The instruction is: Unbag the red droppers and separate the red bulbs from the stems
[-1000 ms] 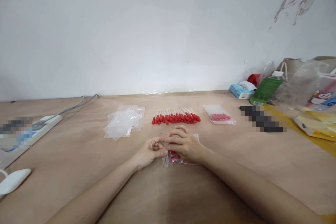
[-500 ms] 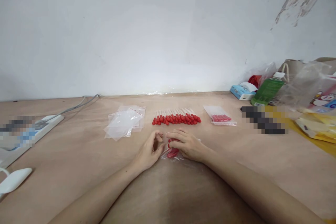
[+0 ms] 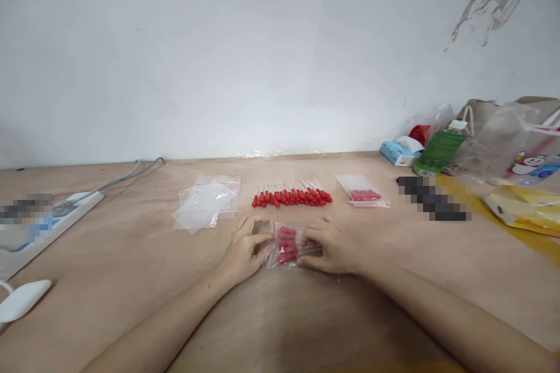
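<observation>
A small clear zip bag [image 3: 286,245] with red-tipped sticks inside lies flat on the wooden table [image 3: 131,268] in front of me. My left hand [image 3: 245,247] pinches the bag's left end with curled fingers. My right hand [image 3: 330,247] presses its fingertips on the bag's right end. Just behind the bag lies a row of loose red-tipped sticks [image 3: 291,194]. A pile of empty clear bags [image 3: 206,202] sits to the left of that row. One filled bag [image 3: 362,192] rests to its right.
A white power strip [image 3: 52,218] with a grey cable lies at the left, a white object [image 3: 21,298] near the left edge. At the right stand a green bottle [image 3: 438,150], a blue tissue pack [image 3: 400,151], plastic bags [image 3: 510,145] and yellow packs [image 3: 520,210].
My hands have moved apart along the bag: the right hand slid off its top to the right end, the left hand took the left end. The red sticks inside now show.
</observation>
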The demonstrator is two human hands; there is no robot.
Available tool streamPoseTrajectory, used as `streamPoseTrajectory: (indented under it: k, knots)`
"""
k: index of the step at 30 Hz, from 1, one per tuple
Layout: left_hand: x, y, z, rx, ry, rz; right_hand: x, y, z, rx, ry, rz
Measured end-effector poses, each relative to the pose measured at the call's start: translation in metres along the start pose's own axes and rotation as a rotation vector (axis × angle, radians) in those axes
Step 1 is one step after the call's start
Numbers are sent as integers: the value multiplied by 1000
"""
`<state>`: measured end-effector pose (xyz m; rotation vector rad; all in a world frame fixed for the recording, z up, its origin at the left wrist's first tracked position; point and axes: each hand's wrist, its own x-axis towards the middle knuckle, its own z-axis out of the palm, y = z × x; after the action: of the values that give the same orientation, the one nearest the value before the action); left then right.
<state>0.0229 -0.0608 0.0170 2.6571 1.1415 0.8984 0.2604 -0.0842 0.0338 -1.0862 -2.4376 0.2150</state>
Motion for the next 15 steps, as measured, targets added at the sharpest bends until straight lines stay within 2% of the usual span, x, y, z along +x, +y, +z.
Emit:
streamPoseTrajectory:
  k: [4, 7, 15]
  knots:
    - [1, 5, 2, -210, -103, -65, -11, 7, 11, -25, 71, 122]
    - [2, 7, 1, -353, -149, -67, -11, 11, 19, -57, 141, 150]
    - [4, 11, -1, -373, -229, -99, -5, 13, 25, -175, 178, 129]
